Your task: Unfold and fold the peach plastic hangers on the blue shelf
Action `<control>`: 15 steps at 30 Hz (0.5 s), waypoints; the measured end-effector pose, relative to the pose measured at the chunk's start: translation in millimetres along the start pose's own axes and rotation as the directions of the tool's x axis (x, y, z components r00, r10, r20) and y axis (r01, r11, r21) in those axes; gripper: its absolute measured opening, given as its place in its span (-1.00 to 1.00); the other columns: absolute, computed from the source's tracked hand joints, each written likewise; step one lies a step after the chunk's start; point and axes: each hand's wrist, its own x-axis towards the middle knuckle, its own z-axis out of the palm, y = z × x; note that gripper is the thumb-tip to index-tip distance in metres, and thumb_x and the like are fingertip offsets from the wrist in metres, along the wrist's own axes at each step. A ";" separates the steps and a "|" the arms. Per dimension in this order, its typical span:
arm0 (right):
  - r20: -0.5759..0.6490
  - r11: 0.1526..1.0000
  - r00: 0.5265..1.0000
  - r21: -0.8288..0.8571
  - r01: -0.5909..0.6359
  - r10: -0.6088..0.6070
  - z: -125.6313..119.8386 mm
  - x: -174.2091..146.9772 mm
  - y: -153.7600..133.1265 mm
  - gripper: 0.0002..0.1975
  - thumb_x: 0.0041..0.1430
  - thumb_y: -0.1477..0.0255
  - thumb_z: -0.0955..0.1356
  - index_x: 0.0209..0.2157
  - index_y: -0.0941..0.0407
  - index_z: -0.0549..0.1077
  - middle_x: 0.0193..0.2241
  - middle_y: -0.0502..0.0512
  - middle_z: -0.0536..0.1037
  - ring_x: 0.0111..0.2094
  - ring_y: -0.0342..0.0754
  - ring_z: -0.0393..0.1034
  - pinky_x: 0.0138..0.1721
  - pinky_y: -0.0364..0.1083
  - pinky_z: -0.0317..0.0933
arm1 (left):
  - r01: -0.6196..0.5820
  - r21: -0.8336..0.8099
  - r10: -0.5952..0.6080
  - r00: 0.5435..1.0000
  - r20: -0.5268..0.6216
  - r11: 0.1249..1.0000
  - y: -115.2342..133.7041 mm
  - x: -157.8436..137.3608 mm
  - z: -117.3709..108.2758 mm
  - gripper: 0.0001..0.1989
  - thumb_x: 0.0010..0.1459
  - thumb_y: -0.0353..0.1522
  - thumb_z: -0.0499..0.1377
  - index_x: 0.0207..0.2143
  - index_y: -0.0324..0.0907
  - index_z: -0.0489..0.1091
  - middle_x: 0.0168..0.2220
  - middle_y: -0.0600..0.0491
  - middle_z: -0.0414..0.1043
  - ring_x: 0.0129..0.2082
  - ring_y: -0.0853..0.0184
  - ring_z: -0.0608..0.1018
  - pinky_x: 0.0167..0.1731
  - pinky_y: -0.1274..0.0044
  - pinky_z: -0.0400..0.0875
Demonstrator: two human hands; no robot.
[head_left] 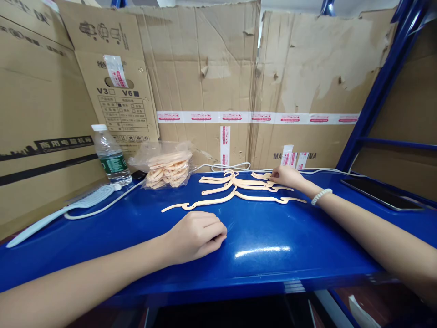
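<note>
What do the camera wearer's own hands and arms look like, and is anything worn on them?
The left hand and right hand are ungloved, and no sleeves show. The right wrist has a white, knobbly bracelet; none shows on the left wrist.

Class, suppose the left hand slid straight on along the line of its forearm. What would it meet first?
Probably the nearest pale hanger: the left hand points rightward and slightly away across the blue table. The approach is shallow, so unclear depth leaves some doubt.

Capped water bottle [111, 157] just beside a pale hairbrush [89, 198], dark-screened device [378, 195] at right, cardboard panels [201, 86] behind.
</note>
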 end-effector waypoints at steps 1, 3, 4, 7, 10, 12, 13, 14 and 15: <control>0.000 1.000 1.000 -0.007 -0.015 0.015 0.1 0.1 -1.6 -0.79 0.11 0.31 0.35 -0.38 0.14 0.57 -0.38 0.17 0.60 -0.32 0.04 0.48 -0.41 -0.15 0.19 | -0.004 -0.001 0.004 1.000 0.000 1.000 0.4 0.4 0.0 -0.87 0.22 -0.50 0.04 -0.35 -0.22 0.36 -0.46 0.07 0.45 -0.49 0.40 0.47 -0.44 0.57 0.32; 0.000 0.999 0.999 -0.017 -0.046 0.046 0.1 0.4 -4.3 -0.78 0.11 0.30 0.37 -0.38 0.15 0.57 -0.38 0.18 0.60 -0.32 0.05 0.48 -0.42 -0.14 0.20 | -0.015 -0.001 0.015 1.000 -0.003 1.000 1.5 1.5 -0.2 -0.87 0.22 -0.50 0.03 -0.33 -0.22 0.36 -0.45 0.06 0.46 -0.47 0.40 0.47 -0.43 0.57 0.33; 0.001 0.998 0.998 -0.021 -0.061 0.061 0.0 0.5 -5.5 -0.78 0.10 0.30 0.37 -0.38 0.15 0.57 -0.39 0.19 0.60 -0.32 0.05 0.48 -0.42 -0.14 0.20 | -0.019 0.005 0.019 1.000 -0.005 1.000 2.2 2.2 -0.6 -0.87 0.21 -0.51 0.03 -0.32 -0.21 0.36 -0.45 0.06 0.46 -0.48 0.40 0.47 -0.43 0.57 0.32; 0.008 0.995 0.996 -0.028 -0.092 0.092 -0.2 0.4 -7.9 -0.79 0.10 0.32 0.37 -0.37 0.16 0.58 -0.38 0.21 0.59 -0.31 0.05 0.49 -0.42 -0.14 0.21 | -0.031 0.058 0.031 1.000 0.001 0.998 4.9 4.8 -2.1 -0.83 0.17 -0.53 -0.01 -0.37 -0.20 0.35 -0.51 0.07 0.40 -0.54 0.40 0.42 -0.49 0.57 0.28; 0.021 0.994 0.994 -0.034 -0.107 0.107 -0.5 -0.2 -9.8 -0.79 0.12 0.33 0.36 -0.38 0.18 0.58 -0.39 0.24 0.59 -0.33 0.04 0.49 -0.41 -0.14 0.23 | -0.048 0.130 0.049 0.999 -0.008 0.990 7.1 7.1 -2.9 -0.80 0.12 -0.55 -0.04 -0.46 -0.19 0.32 -0.59 0.10 0.31 -0.60 0.40 0.32 -0.56 0.55 0.19; 0.027 0.993 0.993 -0.039 -0.113 0.114 -0.8 -0.4 -10.8 -0.80 0.13 0.35 0.36 -0.39 0.18 0.58 -0.39 0.24 0.59 -0.33 0.05 0.49 -0.41 -0.13 0.23 | -0.060 0.159 0.063 0.998 -0.017 0.986 7.6 7.7 -2.5 -0.80 0.08 -0.56 -0.04 -0.50 -0.18 0.29 -0.61 0.11 0.27 -0.62 0.40 0.27 -0.58 0.54 0.14; 0.029 0.992 0.993 -0.041 -0.116 0.117 -0.8 -0.5 -11.3 -0.80 0.13 0.35 0.36 -0.39 0.18 0.58 -0.39 0.25 0.59 -0.33 0.05 0.49 -0.42 -0.13 0.23 | -0.064 0.168 0.068 0.997 -0.021 0.984 7.5 7.7 -2.1 -0.80 0.07 -0.56 -0.03 -0.52 -0.18 0.28 -0.62 0.11 0.25 -0.63 0.40 0.25 -0.59 0.53 0.12; 0.030 0.992 0.992 -0.044 -0.119 0.121 -0.8 -0.5 -11.6 -0.80 0.13 0.35 0.36 -0.40 0.18 0.58 -0.39 0.25 0.59 -0.33 0.05 0.49 -0.42 -0.14 0.23 | -0.066 0.175 0.071 0.997 -0.023 0.982 7.3 7.5 -1.6 -0.81 0.06 -0.55 -0.03 -0.53 -0.17 0.27 -0.62 0.12 0.24 -0.63 0.40 0.24 -0.59 0.53 0.11; 0.030 0.991 0.992 -0.047 -0.122 0.124 -0.7 -0.5 -11.9 -0.79 0.13 0.35 0.35 -0.40 0.19 0.58 -0.39 0.26 0.59 -0.34 0.05 0.50 -0.42 -0.14 0.23 | -0.066 0.181 0.072 0.997 -0.024 0.981 6.9 7.2 -1.2 -0.81 0.05 -0.55 -0.02 -0.54 -0.17 0.26 -0.63 0.12 0.23 -0.63 0.40 0.23 -0.59 0.53 0.10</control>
